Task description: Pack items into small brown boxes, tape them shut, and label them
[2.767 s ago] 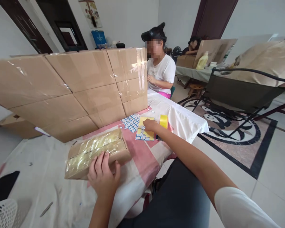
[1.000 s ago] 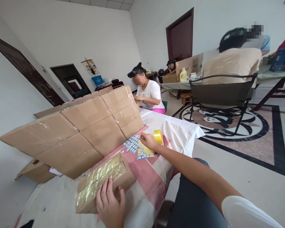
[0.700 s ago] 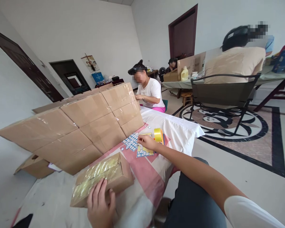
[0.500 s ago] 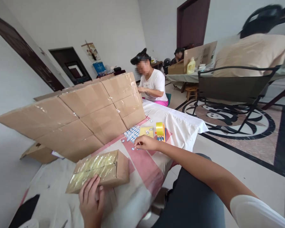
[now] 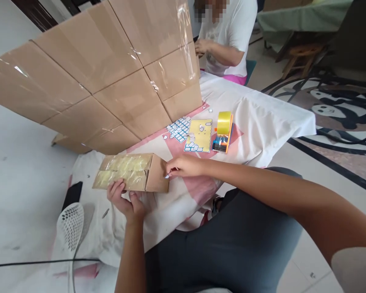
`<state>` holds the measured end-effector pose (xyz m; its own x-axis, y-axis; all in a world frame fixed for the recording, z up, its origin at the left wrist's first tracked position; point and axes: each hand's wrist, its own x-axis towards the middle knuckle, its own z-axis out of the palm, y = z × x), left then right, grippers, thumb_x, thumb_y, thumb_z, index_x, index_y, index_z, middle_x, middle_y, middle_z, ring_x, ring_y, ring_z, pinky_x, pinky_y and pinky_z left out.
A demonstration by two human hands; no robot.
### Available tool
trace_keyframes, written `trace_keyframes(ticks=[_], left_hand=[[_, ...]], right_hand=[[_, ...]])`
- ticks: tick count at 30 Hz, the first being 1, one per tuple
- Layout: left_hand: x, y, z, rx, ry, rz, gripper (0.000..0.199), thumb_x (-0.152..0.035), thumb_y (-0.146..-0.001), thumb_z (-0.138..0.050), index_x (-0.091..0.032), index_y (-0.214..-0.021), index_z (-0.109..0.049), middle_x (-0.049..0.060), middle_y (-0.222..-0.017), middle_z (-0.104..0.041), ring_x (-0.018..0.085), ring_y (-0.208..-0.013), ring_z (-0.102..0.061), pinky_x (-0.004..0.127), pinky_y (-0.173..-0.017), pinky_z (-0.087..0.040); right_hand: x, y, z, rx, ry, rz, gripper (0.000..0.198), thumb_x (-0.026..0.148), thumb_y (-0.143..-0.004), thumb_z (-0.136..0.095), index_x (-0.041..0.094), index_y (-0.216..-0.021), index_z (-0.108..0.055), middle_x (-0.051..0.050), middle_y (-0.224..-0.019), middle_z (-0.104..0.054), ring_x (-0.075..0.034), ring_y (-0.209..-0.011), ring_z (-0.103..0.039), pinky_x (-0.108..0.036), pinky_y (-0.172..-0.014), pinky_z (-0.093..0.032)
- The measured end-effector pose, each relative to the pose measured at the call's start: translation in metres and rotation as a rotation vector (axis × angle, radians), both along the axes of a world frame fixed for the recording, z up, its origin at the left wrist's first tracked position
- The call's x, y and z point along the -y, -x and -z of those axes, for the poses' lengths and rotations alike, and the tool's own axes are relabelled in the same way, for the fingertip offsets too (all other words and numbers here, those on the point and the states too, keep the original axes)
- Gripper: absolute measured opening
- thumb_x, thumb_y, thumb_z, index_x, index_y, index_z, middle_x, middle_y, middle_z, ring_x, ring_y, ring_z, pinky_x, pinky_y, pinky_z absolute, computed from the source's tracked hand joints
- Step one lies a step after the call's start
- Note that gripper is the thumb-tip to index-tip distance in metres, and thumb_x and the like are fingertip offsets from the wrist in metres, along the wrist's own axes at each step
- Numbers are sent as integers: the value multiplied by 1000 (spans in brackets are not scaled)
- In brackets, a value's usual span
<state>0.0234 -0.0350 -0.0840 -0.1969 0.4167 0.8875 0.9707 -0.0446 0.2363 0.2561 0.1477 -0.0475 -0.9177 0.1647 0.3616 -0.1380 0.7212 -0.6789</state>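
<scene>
At the end face of a small carton [image 5: 134, 167], the right hand [image 5: 183, 166] has its grip pinched on a small white piece [image 5: 167, 176]; whether the piece touches the cardboard is hard to tell. The left hand [image 5: 126, 201] grasps the carton's near edge, fingertips on the taped top. The carton lies on a cloth-draped surface [image 5: 172, 209], pale with pink patches. Beyond it lie a blue-and-white patterned sheet [image 5: 179, 129], a yellow card [image 5: 205, 136] and a tape dispenser [image 5: 224, 122], beside a wall of stacked cartons [image 5: 116, 69]. A white perforated paddle [image 5: 70, 224] is to the left. Across the surface sits a person in a white shirt [image 5: 236, 28]; farther right, a wooden stool [image 5: 301, 55] stands near a panda-patterned floor [image 5: 338, 110].
</scene>
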Motion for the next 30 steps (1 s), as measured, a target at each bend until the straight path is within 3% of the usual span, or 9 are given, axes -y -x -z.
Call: trace_keyframes(ticks=[6, 18, 30], left_hand=[[-10, -24, -1, 65, -38, -59, 31, -29, -91, -40, -19, -120, -43, 16, -129, -54, 31, -140, -41, 54, -108, -41], [-12, -25, -1, 46, -54, -18, 34, -24, -91, -38, -20, -125, -41, 15, -132, -50, 32, -143, -36, 60, -119, -26], [-11, -31, -5, 33, -91, -3, 34, -23, -92, -43, -17, -125, -48, 17, -131, -55, 32, -141, -40, 53, -107, -41]], right_hand=[[4, 12, 8, -50, 53, 16, 7, 20, -95, -64, 17, -93, -70, 1, -84, -72, -12, -73, -62, -22, -67, -37], [11, 22, 8, -123, 92, 82, 8, 20, -92, -69, 17, -85, -70, 4, -75, -65, -10, -68, -59, -21, -64, -35], [14, 26, 2, -87, 107, 115, 9, 17, -90, -71, 16, -82, -68, 4, -74, -65, -10, -68, -57, -22, -64, -33]])
